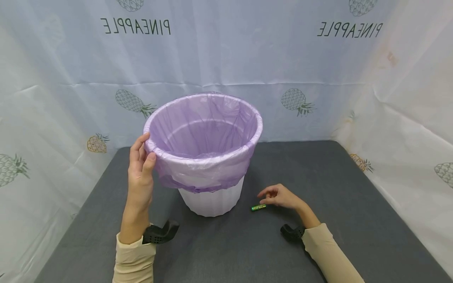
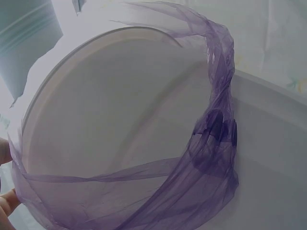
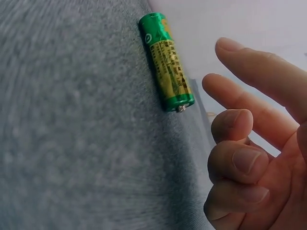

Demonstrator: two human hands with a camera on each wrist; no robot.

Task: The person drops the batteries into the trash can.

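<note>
A white trash bin [image 1: 210, 204] with a purple liner bag [image 1: 209, 173] folded over its rim stands upright on the dark table. My left hand [image 1: 139, 173] touches the left side of the rim from outside, thumb and fingertips spread apart along it. In the left wrist view, the liner [image 2: 211, 153] is bunched and twisted against the white wall. A green and gold battery [image 3: 168, 64] lies on its side on the table, right of the bin. Beside it is my right hand [image 1: 281, 196], thumb and index finger apart near the battery, holding nothing; its other fingers are curled.
The dark cloth-covered table [image 1: 304, 169] reaches back to a hanging curtain [image 1: 226, 51] printed with pineapples. Similar white curtains close off both sides. A black wrist mount [image 1: 161, 232] sits on the left forearm and another [image 1: 291, 232] on the right.
</note>
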